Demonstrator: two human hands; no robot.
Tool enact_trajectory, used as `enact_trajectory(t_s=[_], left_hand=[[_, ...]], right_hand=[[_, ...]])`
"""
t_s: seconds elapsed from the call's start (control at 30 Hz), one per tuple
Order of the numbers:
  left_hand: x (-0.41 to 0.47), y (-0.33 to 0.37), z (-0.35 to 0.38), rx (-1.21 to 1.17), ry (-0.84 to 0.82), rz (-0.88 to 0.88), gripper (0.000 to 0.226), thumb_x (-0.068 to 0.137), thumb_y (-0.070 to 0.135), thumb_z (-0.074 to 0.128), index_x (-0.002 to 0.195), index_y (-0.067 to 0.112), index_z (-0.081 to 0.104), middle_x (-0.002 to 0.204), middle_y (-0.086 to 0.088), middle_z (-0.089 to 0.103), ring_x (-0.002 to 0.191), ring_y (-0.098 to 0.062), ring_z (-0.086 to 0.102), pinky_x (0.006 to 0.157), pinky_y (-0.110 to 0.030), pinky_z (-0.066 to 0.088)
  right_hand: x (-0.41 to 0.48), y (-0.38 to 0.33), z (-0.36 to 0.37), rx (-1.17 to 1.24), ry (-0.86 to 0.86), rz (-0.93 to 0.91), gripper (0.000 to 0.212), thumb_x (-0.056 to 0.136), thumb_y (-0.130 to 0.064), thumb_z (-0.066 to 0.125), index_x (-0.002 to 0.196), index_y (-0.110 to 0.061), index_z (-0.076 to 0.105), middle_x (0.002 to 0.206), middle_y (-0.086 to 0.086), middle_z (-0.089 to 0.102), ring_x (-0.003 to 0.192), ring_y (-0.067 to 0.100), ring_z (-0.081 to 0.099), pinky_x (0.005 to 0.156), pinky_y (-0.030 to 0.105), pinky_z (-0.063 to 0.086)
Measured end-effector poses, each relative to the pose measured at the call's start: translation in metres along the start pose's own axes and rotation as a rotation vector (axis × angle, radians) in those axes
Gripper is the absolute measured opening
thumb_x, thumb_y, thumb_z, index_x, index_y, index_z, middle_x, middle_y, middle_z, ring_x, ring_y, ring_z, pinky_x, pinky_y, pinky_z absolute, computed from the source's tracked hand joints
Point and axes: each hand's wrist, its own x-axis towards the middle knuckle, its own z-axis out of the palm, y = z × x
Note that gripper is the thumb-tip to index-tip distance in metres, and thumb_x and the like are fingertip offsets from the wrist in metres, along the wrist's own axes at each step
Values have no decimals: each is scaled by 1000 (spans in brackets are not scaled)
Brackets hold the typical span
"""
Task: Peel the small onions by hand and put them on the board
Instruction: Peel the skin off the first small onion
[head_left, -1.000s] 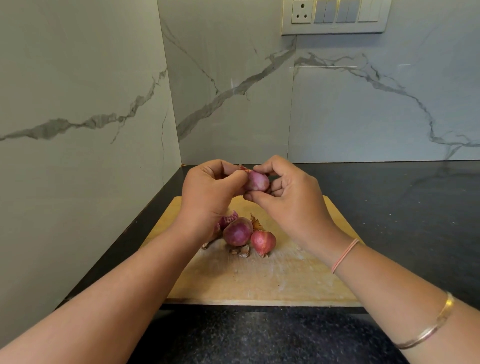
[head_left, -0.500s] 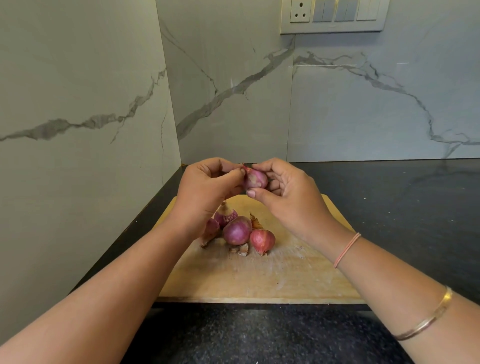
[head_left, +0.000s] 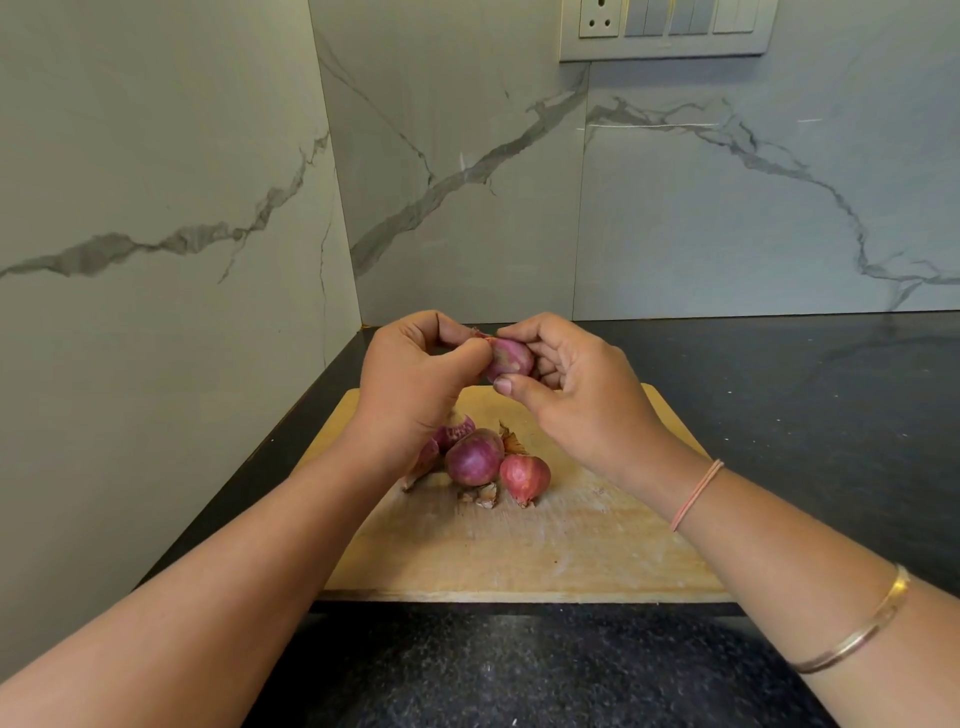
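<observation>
The small onion (head_left: 511, 358) in work is held in the air between both hands, above the far half of the board (head_left: 571, 545) and well clear of it. It looks light and firm, a hard little bulb under a dry, papery purple skin. That skin should tear easily and come away in strips, and the smooth flesh beneath is likely to be slippery. The best place to take hold is probably the pointed tip, where a reddish tail of loose skin sticks up, with the body steadied from the sides.

The right hand (head_left: 576, 395) has that steadying grip. Its fingers are curled round the far side of the bulb, the forefinger lies over the top and the thumb presses in from below. The left hand (head_left: 415, 384) is closed to a tight pinch, thumb against forefinger, at the tip end of the onion. Whether it has the skin itself or only the bulb I cannot tell.

The other onions (head_left: 474, 457) lie in a small cluster near the middle of the board, touching one another and partly hidden by the left wrist. Several dry skin scraps (head_left: 483, 496) lie among them. The board sits on a dark speckled table (head_left: 831, 415) in a corner of veined marble wall (head_left: 156, 208).
</observation>
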Motion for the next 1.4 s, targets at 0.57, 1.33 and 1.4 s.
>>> enact_trajectory(t_s=[0.57, 1.33, 1.4], left_hand=[[4, 1, -7, -68, -81, -36, 8, 88, 5, 61, 83, 4, 67, 83, -14, 71, 76, -23, 70, 71, -29, 59], [4, -5, -3, 37, -100, -7, 8, 90, 11, 59, 85, 11, 66, 93, -15, 70, 91, -28, 68, 79, -35, 58], [5, -7, -3, 72, -90, 11, 9, 90, 12, 59, 83, 14, 65, 91, -11, 70, 90, -24, 68, 75, -29, 58]], right_hand=[[3, -1, -9, 342, -102, 180, 41, 93, -2, 55, 133, -8, 52, 105, 3, 65, 74, 7, 62, 69, 22, 54], [4, 3, -11, 413, -132, 208, 24, 89, -5, 61, 112, -10, 58, 95, 5, 67, 69, 7, 58, 64, 20, 48], [4, 2, -12, 422, -146, 216, 23, 91, -5, 59, 113, -9, 59, 95, 6, 66, 71, 9, 55, 65, 21, 47]])
